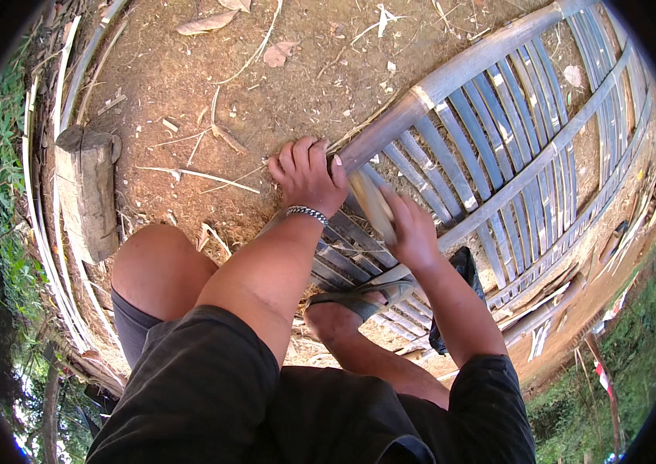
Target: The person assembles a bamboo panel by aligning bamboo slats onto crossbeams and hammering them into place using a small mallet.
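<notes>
A bamboo frame with a thick side pole and many thin slats lies on the ground at a slant. My left hand, a chain bracelet at its wrist, is closed over the thick pole, thumb against it. Just to the right, my right hand grips a pale, rounded piece of wood that lies slanted close against the pole. Whether that wood is a tool or a loose piece, I cannot tell. My sandalled foot rests on the slats below my hands.
An upright wooden stump stands at the left, beside long split bamboo strips. Dry leaves and shavings litter the dirt. Something black and crumpled lies by my right forearm. Green plants grow along both sides.
</notes>
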The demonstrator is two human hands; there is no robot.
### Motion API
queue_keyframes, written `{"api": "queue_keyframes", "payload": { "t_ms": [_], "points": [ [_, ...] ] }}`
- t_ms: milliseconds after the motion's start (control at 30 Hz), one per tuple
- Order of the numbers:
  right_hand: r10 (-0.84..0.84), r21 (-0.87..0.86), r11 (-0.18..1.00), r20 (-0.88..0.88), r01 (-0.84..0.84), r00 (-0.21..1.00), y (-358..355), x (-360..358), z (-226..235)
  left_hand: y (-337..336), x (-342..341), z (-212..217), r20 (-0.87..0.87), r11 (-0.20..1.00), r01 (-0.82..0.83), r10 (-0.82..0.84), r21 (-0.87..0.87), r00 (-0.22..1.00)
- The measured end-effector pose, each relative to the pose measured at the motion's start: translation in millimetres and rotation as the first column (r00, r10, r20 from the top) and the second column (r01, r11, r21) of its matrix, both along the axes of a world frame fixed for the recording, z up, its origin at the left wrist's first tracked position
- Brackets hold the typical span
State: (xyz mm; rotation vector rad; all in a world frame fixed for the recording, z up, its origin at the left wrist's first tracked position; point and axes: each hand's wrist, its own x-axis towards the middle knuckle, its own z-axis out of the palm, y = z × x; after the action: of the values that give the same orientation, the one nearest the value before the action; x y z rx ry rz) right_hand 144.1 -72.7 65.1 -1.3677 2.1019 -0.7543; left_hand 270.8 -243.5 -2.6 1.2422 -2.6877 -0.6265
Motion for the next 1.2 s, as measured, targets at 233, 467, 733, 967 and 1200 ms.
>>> {"api": "queue_keyframes", "payload": {
  "t_ms": [233, 467, 733, 967, 1200],
  "points": [
    [0.011, -0.066, 0.998, 0.027, -0.010, 1.000, 5.3, -10.1, -0.4, 1.9, -0.2, 0.4, -0.035, 1.000, -0.013, 0.012, -0.024, 0.999],
    [-0.130, 0.091, 0.988, 0.056, 0.125, 0.990, -12.0, -9.1, 7.2, 1.4, 3.2, -0.1, -0.029, 1.000, -0.004, 0.004, 0.002, 1.000],
    [-0.111, 0.066, 0.992, 0.070, 0.106, 0.991, -3.1, -3.5, -3.8, 2.2, 1.6, 1.4, -0.003, 1.000, -0.014, 0.014, 0.018, 1.000],
    [-0.136, 0.069, 0.989, 0.023, 0.134, 0.990, -3.6, -5.5, 0.2, -0.3, 0.2, -0.7, -0.055, 1.000, -0.013, 0.012, -0.016, 0.998],
    [-0.108, 0.181, 0.979, 0.061, 0.095, 0.992, -6.2, -3.5, 0.8, 1.6, 2.7, -1.8, -0.011, 1.000, -0.007, 0.008, 0.016, 1.000]
  ]
}}
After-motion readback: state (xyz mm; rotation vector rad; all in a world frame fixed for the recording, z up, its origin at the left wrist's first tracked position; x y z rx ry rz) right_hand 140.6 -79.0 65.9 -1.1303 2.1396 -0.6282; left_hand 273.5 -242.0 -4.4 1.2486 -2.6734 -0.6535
